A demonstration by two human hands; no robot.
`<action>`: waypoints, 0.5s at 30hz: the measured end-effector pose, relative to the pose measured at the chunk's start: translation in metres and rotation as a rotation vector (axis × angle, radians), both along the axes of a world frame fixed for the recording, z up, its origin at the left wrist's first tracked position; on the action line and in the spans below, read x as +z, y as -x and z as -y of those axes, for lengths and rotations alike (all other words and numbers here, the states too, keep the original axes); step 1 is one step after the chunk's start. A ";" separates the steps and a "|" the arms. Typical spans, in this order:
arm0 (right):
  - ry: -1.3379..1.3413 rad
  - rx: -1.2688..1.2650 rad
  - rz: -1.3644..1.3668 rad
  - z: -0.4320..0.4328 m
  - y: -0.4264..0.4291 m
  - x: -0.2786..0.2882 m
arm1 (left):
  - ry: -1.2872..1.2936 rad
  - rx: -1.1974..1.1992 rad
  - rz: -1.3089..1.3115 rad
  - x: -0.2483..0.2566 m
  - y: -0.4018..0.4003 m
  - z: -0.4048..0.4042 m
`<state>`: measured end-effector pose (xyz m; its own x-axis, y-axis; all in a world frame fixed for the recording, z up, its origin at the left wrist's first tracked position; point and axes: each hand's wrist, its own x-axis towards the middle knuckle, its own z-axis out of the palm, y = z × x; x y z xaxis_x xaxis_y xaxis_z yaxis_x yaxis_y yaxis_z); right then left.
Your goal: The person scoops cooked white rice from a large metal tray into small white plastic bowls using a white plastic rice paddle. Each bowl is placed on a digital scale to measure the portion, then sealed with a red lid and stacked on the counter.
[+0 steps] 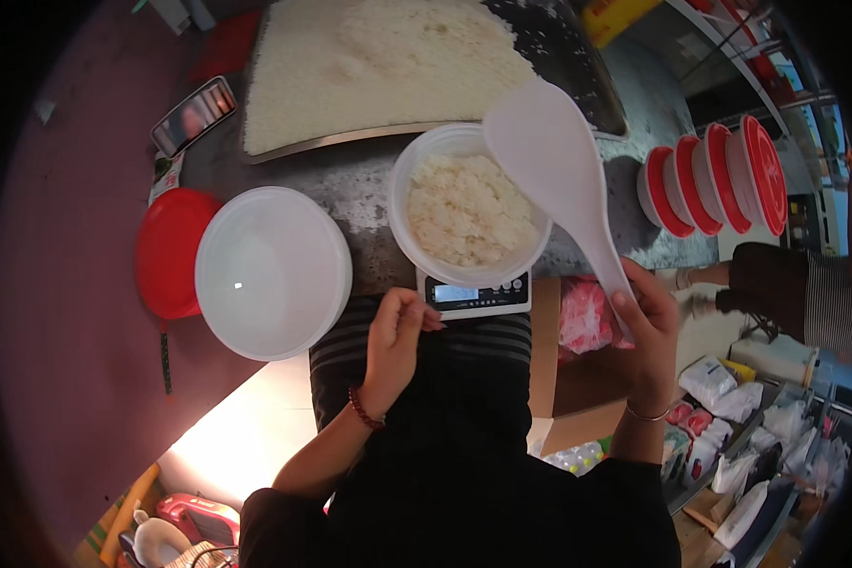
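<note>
My right hand (pixel 650 312) grips the handle of a large white plastic rice paddle (pixel 547 149). The paddle's broad blade covers the right rim of a round white plastic bowl (pixel 406 252). Cooked rice (pixel 468 213) partly fills that bowl, which stands on a digital kitchen scale (pixel 479 310) with a lit display. Beside the scale's left front corner is my left hand (pixel 396 337), its fingers curled together with nothing seen in them. Left of the bowl, a stack of white plastic bowls (pixel 273 273) shows a bare inside at its top.
A metal tray (pixel 575 92) spread with cooked rice lies behind the bowl. Red lids (pixel 174 252) and a phone (pixel 194 116) are at left. Several red-lidded bowls (pixel 763 174) stand at right. Below the table edge is a cardboard box (pixel 545 355). Another person (pixel 774 291) is at far right.
</note>
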<state>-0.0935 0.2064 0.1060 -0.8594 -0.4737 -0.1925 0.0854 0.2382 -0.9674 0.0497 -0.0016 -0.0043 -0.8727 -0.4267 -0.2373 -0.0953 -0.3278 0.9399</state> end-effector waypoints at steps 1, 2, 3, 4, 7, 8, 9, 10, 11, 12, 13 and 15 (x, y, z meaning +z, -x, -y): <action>-0.019 0.002 -0.008 -0.002 -0.001 0.000 | 0.001 0.019 -0.022 0.000 0.001 0.001; -0.038 0.007 -0.016 -0.004 -0.002 0.000 | -0.043 0.015 -0.024 0.000 0.003 0.001; -0.050 0.018 -0.020 -0.005 -0.003 -0.001 | -0.080 0.018 -0.021 -0.001 0.003 0.003; -0.059 0.007 -0.030 -0.006 -0.004 0.000 | -0.047 0.009 -0.011 0.000 0.005 0.005; -0.086 -0.032 -0.052 -0.008 -0.007 -0.001 | -0.010 0.014 0.004 -0.001 0.008 0.008; -0.093 -0.053 -0.056 -0.009 -0.008 -0.004 | -0.037 0.035 -0.002 -0.001 0.010 0.009; -0.098 -0.073 -0.066 -0.010 -0.007 -0.006 | -0.061 0.056 -0.014 -0.001 0.012 0.009; -0.101 -0.055 -0.069 -0.012 -0.007 -0.008 | -0.051 0.074 -0.011 -0.001 0.011 0.010; -0.120 -0.048 -0.068 -0.013 -0.007 -0.008 | -0.053 0.083 -0.017 -0.001 0.011 0.010; -0.140 -0.040 -0.067 -0.014 -0.007 -0.008 | -0.056 0.093 -0.023 0.000 0.012 0.010; -0.159 -0.032 -0.067 -0.014 -0.008 -0.008 | -0.059 0.103 -0.029 0.001 0.012 0.010; -0.152 -0.044 -0.053 -0.013 -0.009 -0.006 | -0.062 0.089 -0.019 -0.002 0.011 0.010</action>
<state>-0.0843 0.2191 0.1002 -0.8896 -0.4042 -0.2128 0.0487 0.3793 -0.9240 0.0384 -0.0119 -0.0067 -0.8369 -0.4875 -0.2488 -0.0454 -0.3913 0.9192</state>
